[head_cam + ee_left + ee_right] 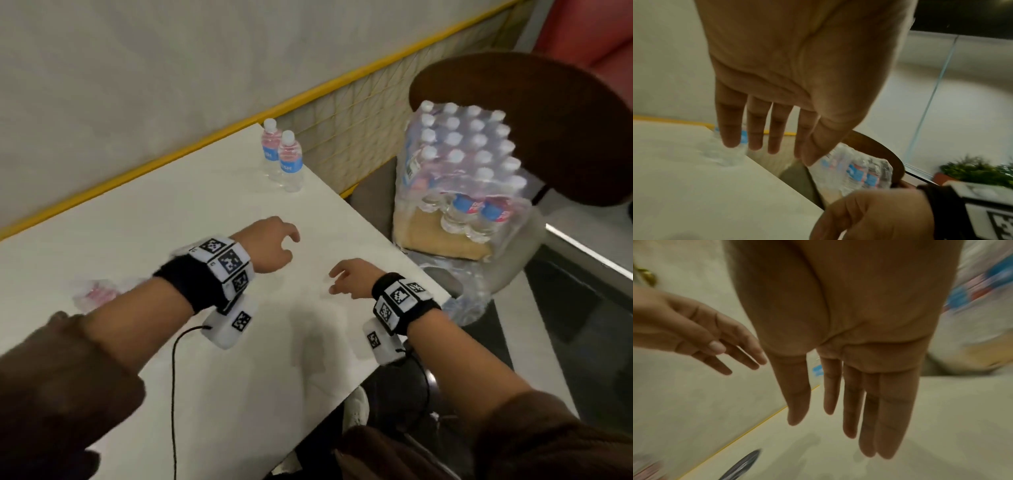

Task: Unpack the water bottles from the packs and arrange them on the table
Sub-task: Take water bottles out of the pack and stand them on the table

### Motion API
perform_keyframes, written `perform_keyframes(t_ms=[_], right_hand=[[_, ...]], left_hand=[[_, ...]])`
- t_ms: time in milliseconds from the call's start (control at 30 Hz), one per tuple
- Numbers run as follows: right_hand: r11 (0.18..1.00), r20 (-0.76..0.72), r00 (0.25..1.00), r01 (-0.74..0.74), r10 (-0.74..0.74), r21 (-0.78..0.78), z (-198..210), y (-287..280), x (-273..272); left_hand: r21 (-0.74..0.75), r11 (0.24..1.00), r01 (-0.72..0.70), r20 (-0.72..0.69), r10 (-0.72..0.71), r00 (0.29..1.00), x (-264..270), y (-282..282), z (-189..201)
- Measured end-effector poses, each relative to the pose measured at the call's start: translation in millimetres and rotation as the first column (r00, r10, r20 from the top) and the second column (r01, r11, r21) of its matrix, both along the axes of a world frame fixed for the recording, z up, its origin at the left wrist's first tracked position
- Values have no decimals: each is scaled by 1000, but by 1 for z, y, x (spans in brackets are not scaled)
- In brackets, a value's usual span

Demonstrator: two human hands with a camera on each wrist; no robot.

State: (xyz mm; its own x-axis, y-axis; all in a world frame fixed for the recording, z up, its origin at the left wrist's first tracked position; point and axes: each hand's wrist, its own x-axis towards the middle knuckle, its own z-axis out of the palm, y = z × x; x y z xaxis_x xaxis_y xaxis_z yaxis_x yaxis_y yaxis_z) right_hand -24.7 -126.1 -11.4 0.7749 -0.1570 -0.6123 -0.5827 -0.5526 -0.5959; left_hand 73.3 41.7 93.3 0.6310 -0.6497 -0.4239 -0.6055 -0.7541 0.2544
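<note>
A: The shrink-wrapped pack of water bottles (459,171) sits on the chair (534,130) off the counter's (171,219) right edge, bottles upright, caps up.

B: And the hands?

A: Both hover over the counter, fingers loose, holding nothing. The right hand (352,279) is nearer the pack; the left hand (270,248) sits further in. Two bottles (282,154) stand at the far corner.

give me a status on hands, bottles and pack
Left hand and right hand open, empty, above table. Two bottles upright at far corner. Pack on chair, mostly full. Nothing blocking.
</note>
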Motion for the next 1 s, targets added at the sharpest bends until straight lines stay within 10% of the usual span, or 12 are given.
perform_keyframes(t_ms=[233, 367, 633, 833, 1000], right_hand=[[888, 96, 921, 390, -378, -243, 12, -164, -38], [738, 325, 753, 646, -572, -197, 30, -216, -43], [702, 363, 715, 685, -598, -194, 43, -224, -10], [851, 472, 777, 515, -417, -97, 31, -199, -13], [825, 269, 783, 558, -561, 95, 19, -219, -43]], left_hand=[[-96, 979, 181, -139, -193, 971, -22, -198, -49], [-147, 985, 93, -146, -115, 983, -25, -249, -60], [-146, 988, 56, -162, -80, 984, -19, -268, -68], [-253, 966, -51, -268, -19, 963, -19, -282, -77], [-262, 964, -36, -274, -39, 961, -17, -284, -92]])
